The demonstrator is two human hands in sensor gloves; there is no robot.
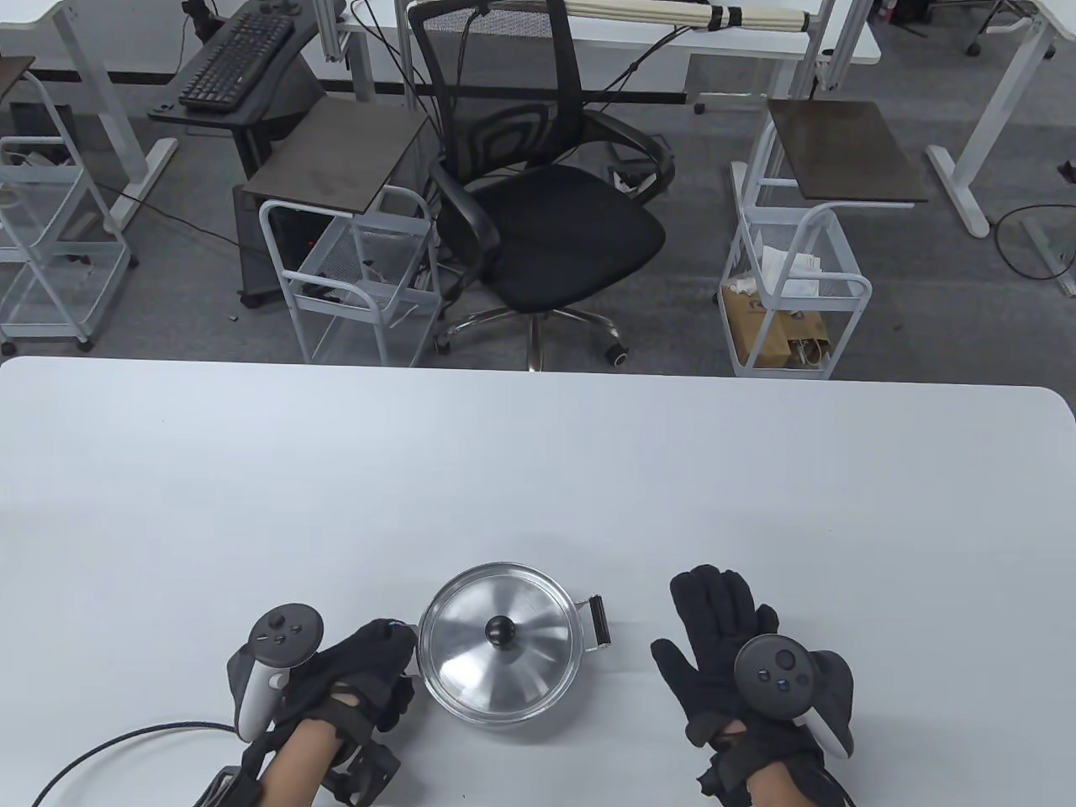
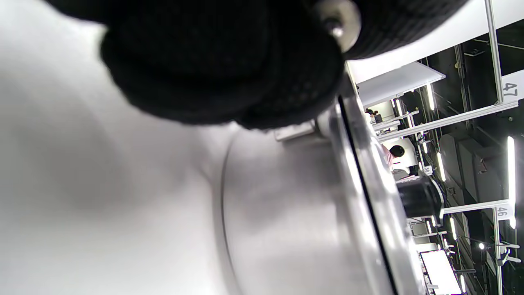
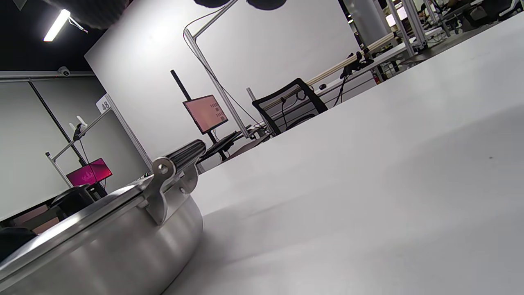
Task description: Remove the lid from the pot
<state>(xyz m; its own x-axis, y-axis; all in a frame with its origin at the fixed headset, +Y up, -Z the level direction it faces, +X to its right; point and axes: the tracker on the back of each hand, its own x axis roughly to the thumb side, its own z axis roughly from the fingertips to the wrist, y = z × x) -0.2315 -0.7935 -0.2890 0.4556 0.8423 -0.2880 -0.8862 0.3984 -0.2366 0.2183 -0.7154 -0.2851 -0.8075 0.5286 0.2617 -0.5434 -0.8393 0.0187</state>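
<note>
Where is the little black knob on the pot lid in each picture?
Table view: knob at the lid's centre, bottom middle.
Left wrist view: knob sticks out at the right.
Right wrist view: knob at lower left, behind the rim.
Shared landmark: the pot's shiny rim.

Beyond the white table (image 1: 538,471): black office chair (image 1: 546,210), wire carts (image 1: 361,277), keyboard (image 1: 235,63).
</note>
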